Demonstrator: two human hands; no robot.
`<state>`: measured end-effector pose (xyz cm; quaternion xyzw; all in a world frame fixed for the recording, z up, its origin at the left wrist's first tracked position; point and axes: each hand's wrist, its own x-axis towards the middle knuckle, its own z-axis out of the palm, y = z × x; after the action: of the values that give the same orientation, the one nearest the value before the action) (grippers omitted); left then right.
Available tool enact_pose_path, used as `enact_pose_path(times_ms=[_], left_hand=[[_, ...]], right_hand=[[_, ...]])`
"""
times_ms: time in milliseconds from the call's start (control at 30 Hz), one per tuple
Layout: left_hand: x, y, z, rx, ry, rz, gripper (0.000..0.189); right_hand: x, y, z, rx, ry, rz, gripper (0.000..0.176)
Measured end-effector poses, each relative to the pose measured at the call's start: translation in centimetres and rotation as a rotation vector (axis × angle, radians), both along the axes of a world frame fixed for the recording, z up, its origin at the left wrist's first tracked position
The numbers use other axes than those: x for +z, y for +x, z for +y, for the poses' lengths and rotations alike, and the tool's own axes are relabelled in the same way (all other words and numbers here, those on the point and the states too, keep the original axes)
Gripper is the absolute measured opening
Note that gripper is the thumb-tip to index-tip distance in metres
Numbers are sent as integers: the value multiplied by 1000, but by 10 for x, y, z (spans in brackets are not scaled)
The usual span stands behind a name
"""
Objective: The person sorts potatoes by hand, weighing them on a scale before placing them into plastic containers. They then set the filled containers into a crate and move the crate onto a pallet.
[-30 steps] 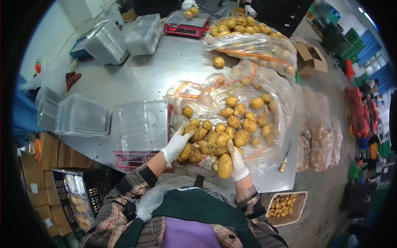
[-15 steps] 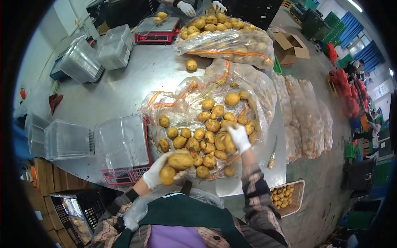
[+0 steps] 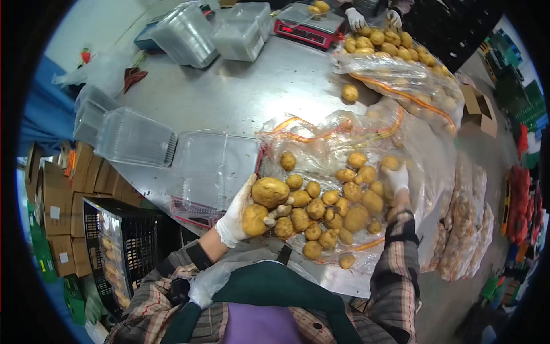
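right hand (image 3: 396, 179) now farther across the potatoes (image 3: 321, 209)

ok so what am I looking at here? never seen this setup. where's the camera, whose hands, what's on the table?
There is no machine: a person wears one wide-angle camera on the head, looking down, so the picture bends at the edges. The two white-gloved hands at the bottom are the wearer's own. The left hand has its grip closed on two potatoes. The right hand reaches into an open plastic bag of loose potatoes on a metal table; whether it grips one I cannot tell. Beside the bag a clear tray sits on a red scale, with stacked clear trays further left. At the far end a co-worker's gloved hands work by a second scale.
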<state>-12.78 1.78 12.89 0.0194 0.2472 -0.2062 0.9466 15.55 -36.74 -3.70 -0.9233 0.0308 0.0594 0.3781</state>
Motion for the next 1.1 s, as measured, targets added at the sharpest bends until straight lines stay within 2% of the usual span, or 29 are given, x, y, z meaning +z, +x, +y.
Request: enact_pose_path(times_ms=[33, 100, 133, 233, 300, 367, 500, 533, 633, 667, 767, 900, 1000, 1100], left_hand=[[3, -3, 1, 27, 14, 38, 73], [4, -9, 7, 63, -22, 15, 71], [7, -12, 11, 73, -71, 4, 70], [4, -22, 17, 101, -152, -13, 66], [2, -25, 20, 111, -117, -21, 64], [4, -29, 24, 111, 11, -100, 61], [15, -44, 38, 82, 315, -192, 61], [18, -50, 42, 72, 393, -201, 61], [33, -72, 57, 141, 549, -83, 51], [28, -78, 60, 144, 628, -67, 45], [23, -95, 71, 174, 781, -145, 44], [10, -108, 99, 290, 695, -65, 46], [15, -117, 116, 355, 755, -19, 44], [16, -125, 128, 388, 770, -18, 45]], right_hand=[[-1, -6, -1, -15, 98, -43, 74], [7, -26, 1, -78, 577, 23, 66], [65, -59, 26, -71, 750, 170, 57], [99, -123, 53, -6, 1233, 660, 59], [125, -169, 101, -161, 1370, 807, 63], [125, -200, 132, 101, 1310, 922, 62], [131, -243, 199, 211, 1353, 1149, 57], [131, -249, 214, 247, 1411, 1159, 52], [150, -265, 247, 204, 1335, 1068, 54], [144, -267, 252, 312, 1451, 1074, 44], [146, -278, 269, 404, 1418, 1069, 46], [161, -289, 292, 340, 1541, 1300, 51], [150, -294, 305, 288, 1754, 1496, 52], [140, -294, 315, 220, 1776, 1607, 54]])
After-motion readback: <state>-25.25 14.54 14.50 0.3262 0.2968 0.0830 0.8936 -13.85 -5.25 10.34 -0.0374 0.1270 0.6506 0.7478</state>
